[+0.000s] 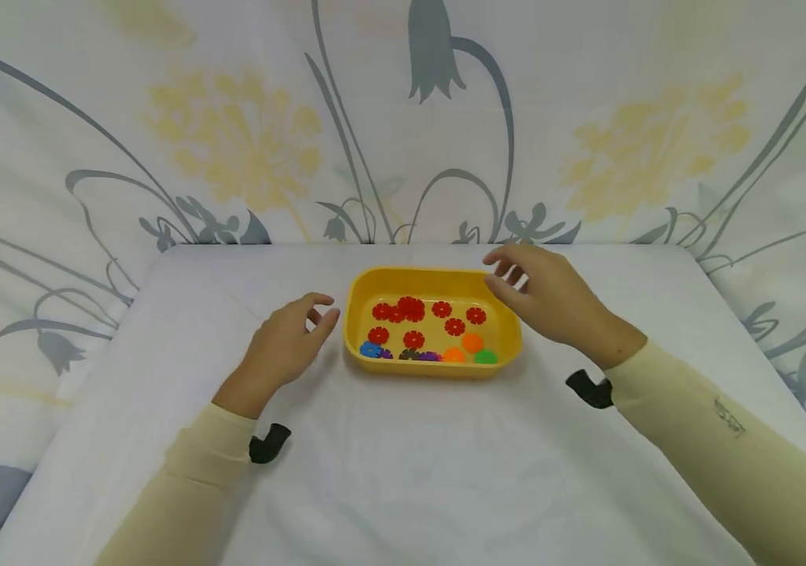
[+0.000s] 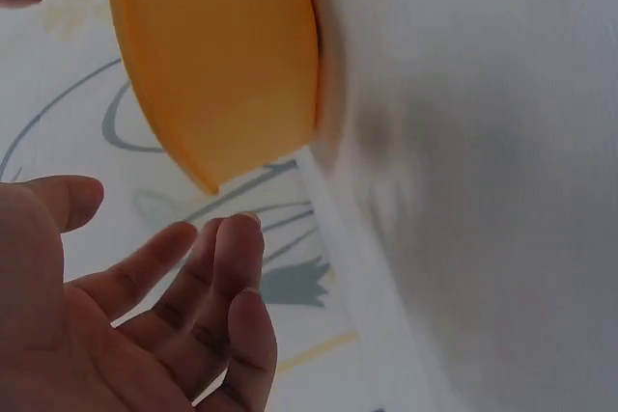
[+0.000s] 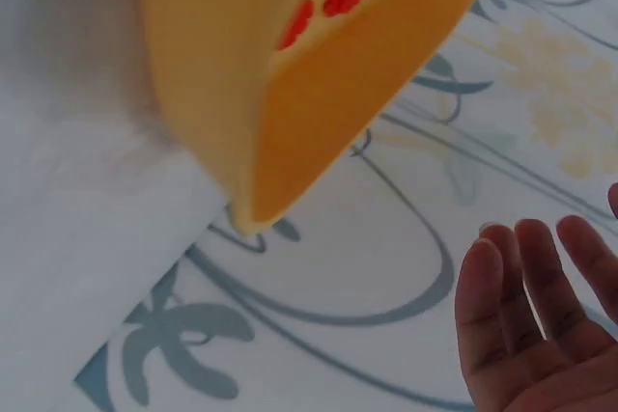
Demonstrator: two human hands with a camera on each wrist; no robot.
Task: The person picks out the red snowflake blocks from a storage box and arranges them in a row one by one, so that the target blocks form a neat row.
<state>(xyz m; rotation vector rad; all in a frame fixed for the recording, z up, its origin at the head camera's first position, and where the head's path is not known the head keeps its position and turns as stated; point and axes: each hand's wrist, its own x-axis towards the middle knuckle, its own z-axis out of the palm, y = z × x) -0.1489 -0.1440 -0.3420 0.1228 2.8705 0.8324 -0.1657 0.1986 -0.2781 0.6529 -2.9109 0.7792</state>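
A yellow plastic tray (image 1: 438, 369) sits on the white surface between the two hands. Inside lie several red notched discs (image 1: 413, 339), a blue one (image 1: 370, 349), orange ones (image 1: 472, 343), a green one (image 1: 485, 357) and a few dark and purple ones along the near wall. My left hand (image 1: 288, 339) hovers just left of the tray, fingers loosely bent and holding nothing. Above the tray's right end is my right hand (image 1: 544, 291), its fingers relaxed and likewise holding nothing. Both wrist views show the fingers apart from the tray wall (image 2: 222, 55).
A white cloth (image 1: 403, 472) covers the table, whose far edge runs behind the tray. Beyond it hangs a floral-patterned cloth (image 1: 374, 118). Black straps (image 1: 590, 389) stick out at both wrists beneath the beige sleeves (image 1: 700, 440).
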